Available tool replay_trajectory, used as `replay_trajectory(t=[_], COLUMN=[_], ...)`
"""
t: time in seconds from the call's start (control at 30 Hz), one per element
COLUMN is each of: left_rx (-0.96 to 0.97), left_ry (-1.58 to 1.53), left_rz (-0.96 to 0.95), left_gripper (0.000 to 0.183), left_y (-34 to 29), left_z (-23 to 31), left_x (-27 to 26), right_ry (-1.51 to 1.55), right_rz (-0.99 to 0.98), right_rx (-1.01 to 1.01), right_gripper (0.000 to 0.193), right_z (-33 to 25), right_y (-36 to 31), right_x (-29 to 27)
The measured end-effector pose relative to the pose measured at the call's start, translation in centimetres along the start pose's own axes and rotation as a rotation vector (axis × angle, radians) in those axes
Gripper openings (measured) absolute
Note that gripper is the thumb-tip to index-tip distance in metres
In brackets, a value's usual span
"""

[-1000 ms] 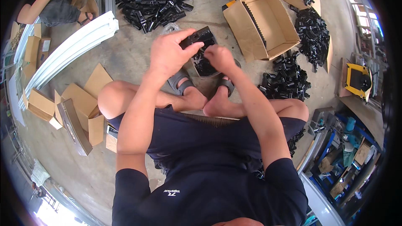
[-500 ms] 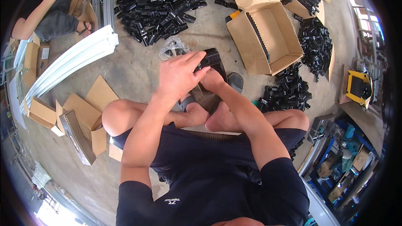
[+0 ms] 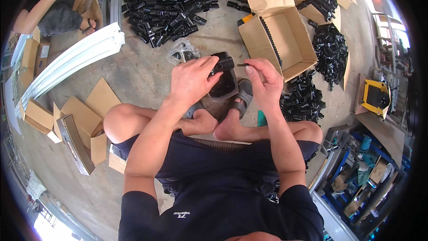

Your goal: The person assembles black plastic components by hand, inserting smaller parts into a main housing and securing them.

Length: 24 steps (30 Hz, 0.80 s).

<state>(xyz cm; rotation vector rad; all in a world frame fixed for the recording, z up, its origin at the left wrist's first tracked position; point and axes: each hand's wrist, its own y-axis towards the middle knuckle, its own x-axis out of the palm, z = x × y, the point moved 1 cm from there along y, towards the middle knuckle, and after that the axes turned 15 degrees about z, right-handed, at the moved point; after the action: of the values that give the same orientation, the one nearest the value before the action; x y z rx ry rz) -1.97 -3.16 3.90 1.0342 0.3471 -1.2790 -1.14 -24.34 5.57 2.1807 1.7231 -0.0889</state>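
My left hand (image 3: 192, 78) grips a glossy black plastic fitting (image 3: 223, 65), its fingers wrapped over the near end. To the right of it, my right hand (image 3: 266, 80) pinches a small thin dark piece (image 3: 243, 65), too small to name, pointing toward the fitting with a gap between them. Under the hands, between my feet, stands a dark open container (image 3: 225, 93) with small black parts inside. Just beyond my left hand lies a clear plastic bag (image 3: 183, 51) with dark small parts in it.
Ahead lies a large pile of black fittings (image 3: 169, 13). An open cardboard box (image 3: 292, 35) stands at the right, with more black piles (image 3: 330, 53) beside it. White curved strips (image 3: 73, 60) and opened cartons (image 3: 84, 116) lie left. Another person's arm (image 3: 44, 4) shows at the upper left.
My right hand has pulled away from the fitting to the right and now shows a small dark piece in its pinch. My left hand keeps its hold nearly in place.
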Motion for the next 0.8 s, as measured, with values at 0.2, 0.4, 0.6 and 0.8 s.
replay_trajectory(t=[0.2, 0.4, 0.6, 0.8], left_rx=[0.017, 0.031, 0.025, -0.008], left_ry=[-0.005, -0.001, -0.024, -0.018], left_rz=[0.028, 0.050, 0.090, 0.039], left_gripper=[0.039, 0.039, 0.036, 0.034], left_y=[-0.4, -0.8, -0.8, -0.7], left_z=[0.7, 0.6, 0.7, 0.8], left_x=[0.0, -0.3, -0.2, -0.4], right_ry=[-0.162, -0.253, -0.331, -0.418], right_rz=[-0.090, -0.088, -0.091, -0.104], right_rx=[-0.425, -0.587, -0.726, -0.839], right_gripper=[0.022, 0.024, 0.025, 0.031], right_z=[-1.1, -1.1, -0.3, -0.1], right_y=[-0.2, -0.2, -0.4, -0.5], right_x=[1.4, 2.3, 2.9, 3.0])
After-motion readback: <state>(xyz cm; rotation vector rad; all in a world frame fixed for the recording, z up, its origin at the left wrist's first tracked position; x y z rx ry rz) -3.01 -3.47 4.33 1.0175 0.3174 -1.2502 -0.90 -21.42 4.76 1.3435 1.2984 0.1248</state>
